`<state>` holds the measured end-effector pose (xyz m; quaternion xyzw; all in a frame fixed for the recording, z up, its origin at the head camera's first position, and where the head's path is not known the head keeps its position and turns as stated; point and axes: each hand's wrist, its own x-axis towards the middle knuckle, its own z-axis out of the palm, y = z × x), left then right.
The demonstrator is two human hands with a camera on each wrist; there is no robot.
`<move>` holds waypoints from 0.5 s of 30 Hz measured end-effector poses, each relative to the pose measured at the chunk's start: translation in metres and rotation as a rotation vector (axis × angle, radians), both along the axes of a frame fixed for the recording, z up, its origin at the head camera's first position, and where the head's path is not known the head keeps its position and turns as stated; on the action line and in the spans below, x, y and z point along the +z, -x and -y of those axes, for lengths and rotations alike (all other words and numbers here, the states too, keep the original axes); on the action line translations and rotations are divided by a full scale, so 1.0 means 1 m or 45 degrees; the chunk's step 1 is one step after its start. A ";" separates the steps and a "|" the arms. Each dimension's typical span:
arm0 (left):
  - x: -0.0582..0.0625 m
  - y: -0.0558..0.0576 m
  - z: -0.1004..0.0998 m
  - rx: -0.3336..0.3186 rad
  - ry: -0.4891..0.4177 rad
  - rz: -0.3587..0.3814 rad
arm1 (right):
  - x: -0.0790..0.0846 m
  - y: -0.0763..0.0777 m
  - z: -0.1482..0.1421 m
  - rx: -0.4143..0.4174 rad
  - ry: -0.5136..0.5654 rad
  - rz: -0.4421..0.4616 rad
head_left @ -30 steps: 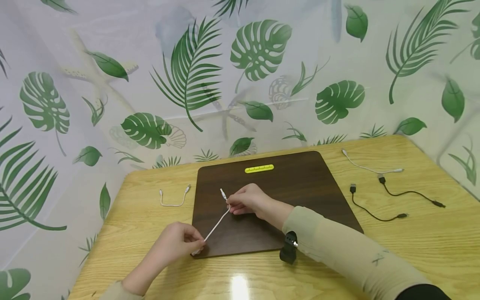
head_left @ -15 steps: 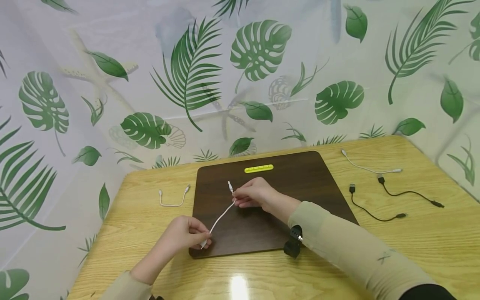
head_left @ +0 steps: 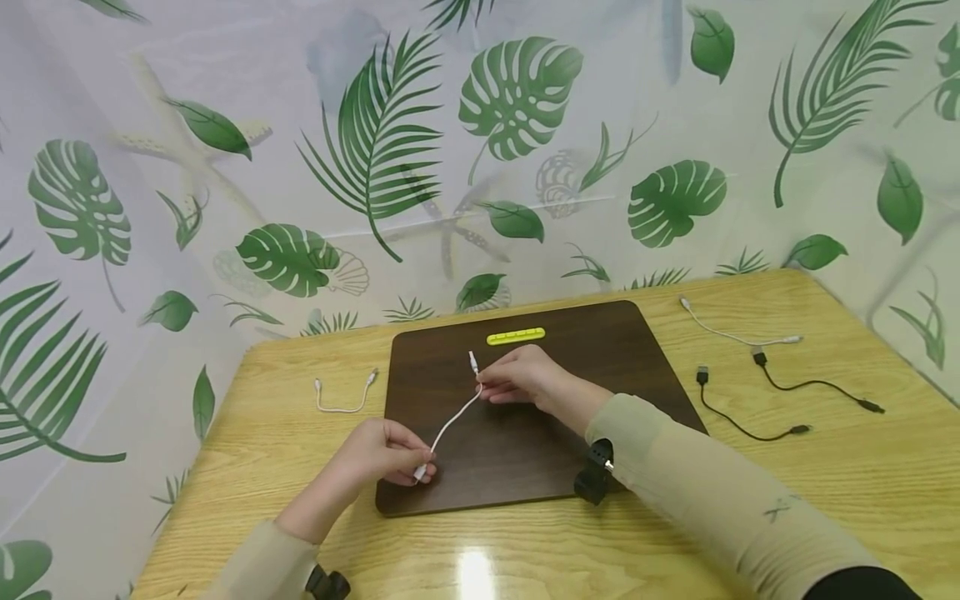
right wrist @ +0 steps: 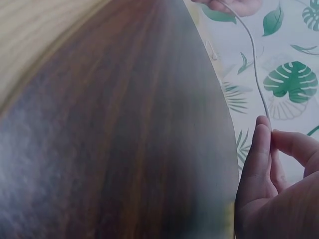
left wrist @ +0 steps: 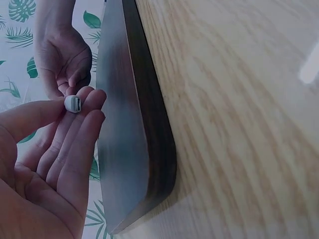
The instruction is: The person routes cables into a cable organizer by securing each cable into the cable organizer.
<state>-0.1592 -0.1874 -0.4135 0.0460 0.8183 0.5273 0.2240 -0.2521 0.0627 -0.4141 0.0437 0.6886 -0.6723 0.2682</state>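
Observation:
A short white USB cable (head_left: 453, 421) stretches between my two hands over the dark brown board (head_left: 555, 450). My left hand (head_left: 378, 454) pinches it near the lower end; that end's white plug (left wrist: 73, 104) faces the camera in the left wrist view. Farther up the board, my right hand (head_left: 528, 379) pinches the cable just below its other plug (head_left: 473, 362), which sticks up past the fingertips. In the right wrist view the cord (right wrist: 255, 64) bows slightly between the hands. A yellow slotted cable holder (head_left: 516, 337) lies at the board's far edge, beyond my right hand.
Another white cable (head_left: 343, 409) lies left of the board on the wooden table (head_left: 262, 467). On the right side lie a white cable (head_left: 735, 335) and two black cables (head_left: 738, 427) (head_left: 810, 383). A leaf-patterned cloth (head_left: 450, 167) hangs behind.
Both hands have shifted up and to the right over the board, carrying the white cable. Its cord has gone from nearly straight to a gentle curve.

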 end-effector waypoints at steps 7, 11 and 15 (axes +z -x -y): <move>-0.001 0.011 -0.005 -0.018 -0.022 0.033 | 0.000 0.004 -0.008 -0.037 -0.018 -0.003; -0.003 0.017 -0.008 -0.018 -0.020 0.034 | 0.000 0.007 -0.011 -0.064 -0.017 0.000; -0.004 0.022 -0.011 -0.014 -0.025 0.027 | 0.001 0.010 -0.013 -0.098 -0.010 0.000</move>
